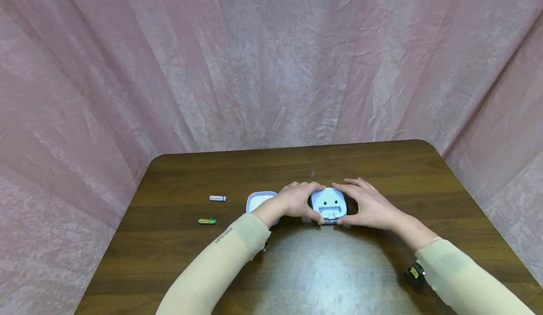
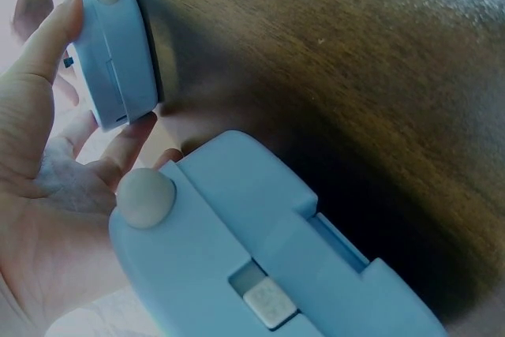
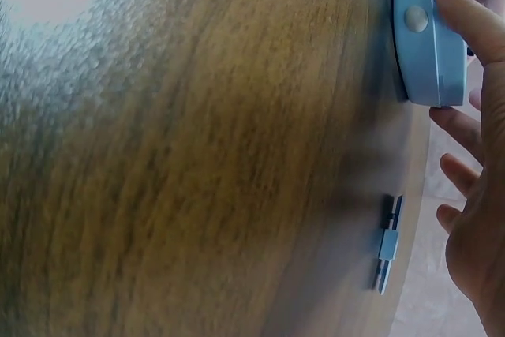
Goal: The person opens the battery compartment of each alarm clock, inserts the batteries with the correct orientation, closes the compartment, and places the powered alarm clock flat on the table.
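Note:
A light-blue rounded battery device [image 1: 328, 203] lies on the table with its battery compartment uncovered and two dark round spots above it. My left hand [image 1: 299, 201] grips its left side, thumb on the near edge and fingers on the far edge. On the opposite side, my right hand [image 1: 369, 206] holds the device between thumb and fingers. A second blue device with a pale face [image 1: 259, 199] sits partly under my left forearm; in the left wrist view this device [image 2: 213, 234] shows a round knob and a small slider.
Left on the table are a white-and-blue battery [image 1: 218, 198] and a green battery [image 1: 207, 221]. A small blue cover-like piece [image 3: 388, 245] lies beyond the right hand in the right wrist view. Pink curtain [image 1: 271, 60] hangs behind the wooden table [image 1: 178, 268].

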Tool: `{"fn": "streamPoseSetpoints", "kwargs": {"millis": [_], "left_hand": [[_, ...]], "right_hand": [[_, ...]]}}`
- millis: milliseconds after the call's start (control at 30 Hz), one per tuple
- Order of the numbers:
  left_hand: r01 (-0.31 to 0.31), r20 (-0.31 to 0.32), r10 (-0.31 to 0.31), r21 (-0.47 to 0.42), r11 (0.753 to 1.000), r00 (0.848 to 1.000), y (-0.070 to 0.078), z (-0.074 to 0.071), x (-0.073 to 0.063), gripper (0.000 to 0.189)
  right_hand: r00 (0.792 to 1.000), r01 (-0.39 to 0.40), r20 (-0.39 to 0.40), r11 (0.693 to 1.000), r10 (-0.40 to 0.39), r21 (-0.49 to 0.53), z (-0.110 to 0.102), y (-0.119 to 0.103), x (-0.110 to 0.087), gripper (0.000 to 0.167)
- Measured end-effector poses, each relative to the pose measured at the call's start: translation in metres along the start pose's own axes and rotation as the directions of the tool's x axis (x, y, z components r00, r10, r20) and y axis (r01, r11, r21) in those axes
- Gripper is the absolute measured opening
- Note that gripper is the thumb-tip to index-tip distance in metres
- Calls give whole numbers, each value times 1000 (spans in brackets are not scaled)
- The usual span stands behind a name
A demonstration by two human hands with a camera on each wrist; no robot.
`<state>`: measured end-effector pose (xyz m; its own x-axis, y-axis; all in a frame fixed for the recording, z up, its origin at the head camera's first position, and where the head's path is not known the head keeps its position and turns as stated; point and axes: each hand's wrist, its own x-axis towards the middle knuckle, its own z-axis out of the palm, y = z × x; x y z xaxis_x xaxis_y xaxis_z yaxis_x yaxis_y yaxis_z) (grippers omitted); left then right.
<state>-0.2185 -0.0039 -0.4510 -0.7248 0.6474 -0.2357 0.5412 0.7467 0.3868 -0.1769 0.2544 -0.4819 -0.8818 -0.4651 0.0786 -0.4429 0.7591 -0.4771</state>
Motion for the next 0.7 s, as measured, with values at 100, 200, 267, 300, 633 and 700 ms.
{"fn": "streamPoseSetpoints", "kwargs": {"millis": [100,200,267,300,633,700], "left_hand": [[0,2,0,0,1000,1000,0,0,0,93],[0,0,0,-2,1000,1000,0,0,0,93],[1,1,-1,-3,1000,1000,-1,1,1,93],[1,1,-1,-4,1000,1000,-1,1,1,93],[0,10,0,-5,1000,1000,-1,-1,1,92],[0,12,0,-7,1000,1000,-1,-1,1,92]], "right_hand": [[1000,3,-1,1000,-3,3,1,0,0,98],[1000,14,-5,1000,-14,1,1,0,0,96],[1000,11,-1,1000,-11,0,2,0,0,95],[1000,10,1,1000,-10,1,2,0,0,95],[1000,-19,9,1000,19,14,3,0,1,92],[1000,-22,8,1000,22,14,3,0,1,92]]}}
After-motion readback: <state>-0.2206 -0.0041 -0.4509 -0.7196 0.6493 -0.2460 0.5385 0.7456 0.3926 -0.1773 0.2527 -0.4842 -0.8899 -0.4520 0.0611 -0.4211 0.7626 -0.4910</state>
